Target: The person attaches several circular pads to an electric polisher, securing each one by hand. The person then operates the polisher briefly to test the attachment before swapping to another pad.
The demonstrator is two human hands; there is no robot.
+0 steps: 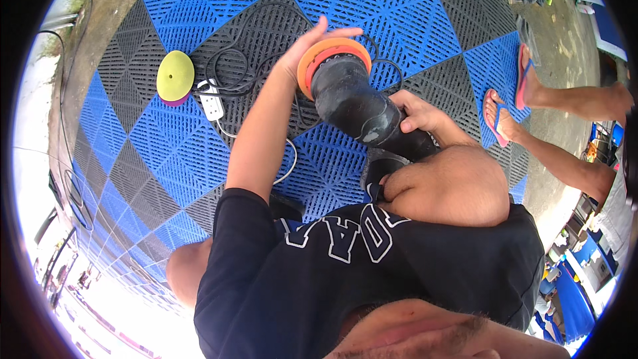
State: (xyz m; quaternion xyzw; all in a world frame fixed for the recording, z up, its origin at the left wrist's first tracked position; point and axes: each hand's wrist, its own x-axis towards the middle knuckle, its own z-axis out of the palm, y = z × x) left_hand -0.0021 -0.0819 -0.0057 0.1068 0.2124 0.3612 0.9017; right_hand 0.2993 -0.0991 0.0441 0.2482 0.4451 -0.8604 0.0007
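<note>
A black polisher (355, 103) with a worn, smudged body lies slanted in front of me. At its far end sits a round orange foam pad (308, 70) on a red backing plate. My right hand (422, 116) is closed round the polisher's body from the right, thumb on top. At the pad's far left edge my left hand (309, 43) touches the rim, its visible fingers stretched out and apart; part of its palm is behind the pad. The polisher's near end reaches my bent right knee (452, 186).
Blue and black grid floor tiles (379, 6) lie under everything. To the left are a yellow-green round pad (175, 74) and a white power strip (211, 100). A black cable (229, 60) loops behind my left arm. Another person's feet in flip-flops (495, 116) stand at the right.
</note>
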